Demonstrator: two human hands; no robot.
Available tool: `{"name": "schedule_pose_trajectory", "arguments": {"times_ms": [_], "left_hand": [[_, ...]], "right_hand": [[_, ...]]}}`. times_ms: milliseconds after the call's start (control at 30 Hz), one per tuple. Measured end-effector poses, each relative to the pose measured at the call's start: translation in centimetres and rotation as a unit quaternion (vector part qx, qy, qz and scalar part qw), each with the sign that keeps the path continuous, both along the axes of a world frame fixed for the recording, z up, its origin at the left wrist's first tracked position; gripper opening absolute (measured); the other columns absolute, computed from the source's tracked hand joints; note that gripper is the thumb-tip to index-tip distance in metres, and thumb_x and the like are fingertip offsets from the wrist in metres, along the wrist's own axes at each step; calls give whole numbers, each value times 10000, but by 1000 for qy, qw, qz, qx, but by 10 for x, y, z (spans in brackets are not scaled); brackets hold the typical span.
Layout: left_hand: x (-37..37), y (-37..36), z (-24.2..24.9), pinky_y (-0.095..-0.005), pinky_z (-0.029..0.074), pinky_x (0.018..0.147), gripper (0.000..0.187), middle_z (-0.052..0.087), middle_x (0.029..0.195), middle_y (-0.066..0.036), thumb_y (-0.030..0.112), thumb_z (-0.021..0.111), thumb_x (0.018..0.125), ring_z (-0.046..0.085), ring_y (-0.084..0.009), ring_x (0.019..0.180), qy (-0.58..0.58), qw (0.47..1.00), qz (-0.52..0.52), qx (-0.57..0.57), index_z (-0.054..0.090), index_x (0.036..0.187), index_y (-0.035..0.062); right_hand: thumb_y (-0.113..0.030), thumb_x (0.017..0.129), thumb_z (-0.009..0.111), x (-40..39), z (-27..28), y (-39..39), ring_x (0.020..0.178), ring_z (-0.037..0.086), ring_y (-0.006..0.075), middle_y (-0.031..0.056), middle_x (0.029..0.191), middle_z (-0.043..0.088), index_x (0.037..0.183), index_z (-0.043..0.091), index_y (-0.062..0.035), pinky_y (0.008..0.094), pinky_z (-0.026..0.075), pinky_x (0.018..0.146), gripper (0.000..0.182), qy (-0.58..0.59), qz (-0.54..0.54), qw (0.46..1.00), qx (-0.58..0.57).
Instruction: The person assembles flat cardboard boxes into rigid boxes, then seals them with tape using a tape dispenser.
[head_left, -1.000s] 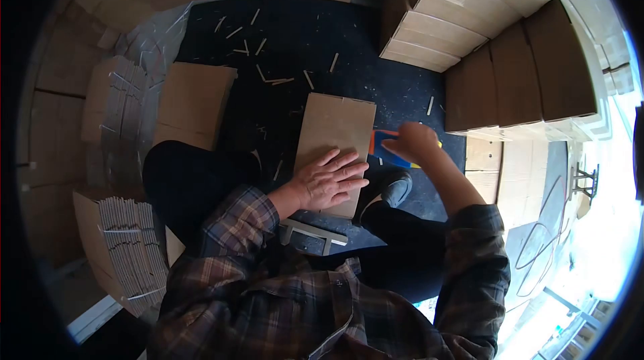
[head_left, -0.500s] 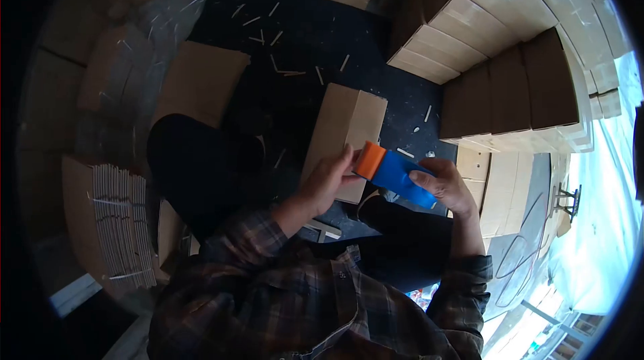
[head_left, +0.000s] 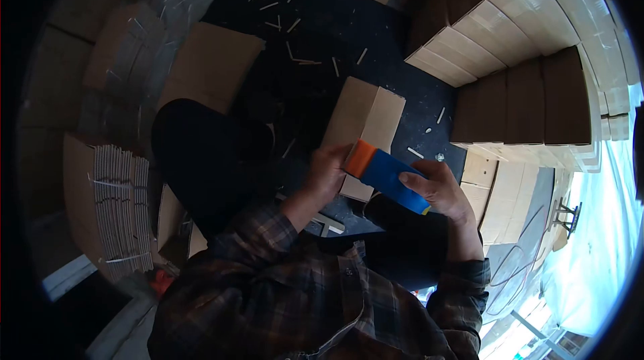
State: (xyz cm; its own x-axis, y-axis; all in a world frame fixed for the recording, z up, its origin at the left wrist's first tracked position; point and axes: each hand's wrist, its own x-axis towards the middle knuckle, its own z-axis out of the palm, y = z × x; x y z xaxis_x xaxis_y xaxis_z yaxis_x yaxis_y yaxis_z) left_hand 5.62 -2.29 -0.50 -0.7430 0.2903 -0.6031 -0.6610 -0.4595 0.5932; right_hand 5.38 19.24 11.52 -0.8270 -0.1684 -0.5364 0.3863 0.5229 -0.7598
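A long, flat blue block with an orange end (head_left: 387,175) is held between my hands in front of my lap; I cannot make out its exact kind. My left hand (head_left: 327,173) is closed at the orange end, its fingertips partly hidden behind it. At the other end, my right hand (head_left: 441,191) grips the blue part, thumb on top and fingers underneath. A small yellow bit shows at the block's lower right corner. Beneath and beyond it, a closed cardboard box (head_left: 365,115) sits on the dark floor between my legs.
Stacked cardboard boxes (head_left: 516,102) rise at the right. Tied flat cardboard (head_left: 121,206) stands at the left, with a cardboard sheet (head_left: 211,65) farther back. Thin wooden sticks (head_left: 295,55) lie scattered on the dark floor. Translucent sheeting (head_left: 597,226) hangs at the far right.
The block has shifted slightly left and turned, with its orange end now partly blurred. My left hand's fingers have moved in closer behind that end. The whole view has shifted a little.
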Motion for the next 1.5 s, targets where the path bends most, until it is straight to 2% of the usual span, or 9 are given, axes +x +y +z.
{"name": "schedule_pose_trajectory", "arguments": {"times_ms": [67,300,600,867,1100,1167,1267,1367,1500], "left_hand": [[-2,-9,6,-284,505,750,279,654,898,-49,315,608,919,637,-131,839,21,989,56,-136,647,1026,60],[-21,-80,-60,-250,473,680,202,648,772,-22,237,593,925,621,-107,735,38,961,133,-238,666,907,49],[-16,-78,-95,-247,439,637,209,629,735,-6,236,617,917,580,-101,677,25,948,124,-292,684,865,44],[-8,-70,-155,-265,446,611,253,662,795,-29,267,642,896,573,-95,678,67,917,16,-393,702,922,22],[12,-43,-206,-303,498,640,314,674,859,-50,347,607,898,624,-140,762,-45,969,-3,-244,704,989,62],[11,-48,-203,-323,519,710,443,655,1045,-85,445,543,929,636,-167,869,-158,981,-39,-104,632,1171,85],[46,-76,-306,-337,521,793,603,590,1215,-119,553,472,937,627,-190,970,33,999,6,-35,500,1334,101],[1,-52,-125,-377,422,983,721,492,1372,-176,614,382,937,496,-263,1242,-33,984,-20,-174,411,1411,71],[9,-50,-109,-406,357,1055,813,411,1432,-149,705,258,916,420,-258,1305,61,965,-171,-189,256,1487,126]], "right_hand": [[-493,818,667,-4,2,-7,689,640,210,152,777,676,983,700,40,304,496,664,559,-13,29,999,33],[-491,827,650,-12,0,-14,687,653,218,149,777,679,964,710,14,315,510,662,526,-33,84,989,116],[-466,856,659,-22,-13,-31,700,665,214,150,845,699,971,714,6,287,520,663,489,-80,127,965,217],[-510,823,633,-23,-39,-38,686,673,272,169,737,674,843,721,-7,369,535,697,512,-56,125,948,288],[-508,834,613,-29,-39,-51,699,678,285,171,731,673,794,711,-2,388,537,702,517,-64,146,926,341],[-511,837,607,-30,-39,-53,705,679,287,172,728,672,777,705,-2,394,539,702,522,-47,150,925,346],[-495,866,629,-30,-37,-53,667,654,209,142,769,679,866,715,-29,324,522,661,474,-64,158,918,358],[-507,868,622,-34,-34,-54,666,657,211,137,765,680,866,713,-29,324,525,663,487,-80,171,912,365],[-519,868,616,-35,-37,-52,682,662,209,129,762,680,874,713,-30,334,528,673,498,-75,176,913,360]]}}
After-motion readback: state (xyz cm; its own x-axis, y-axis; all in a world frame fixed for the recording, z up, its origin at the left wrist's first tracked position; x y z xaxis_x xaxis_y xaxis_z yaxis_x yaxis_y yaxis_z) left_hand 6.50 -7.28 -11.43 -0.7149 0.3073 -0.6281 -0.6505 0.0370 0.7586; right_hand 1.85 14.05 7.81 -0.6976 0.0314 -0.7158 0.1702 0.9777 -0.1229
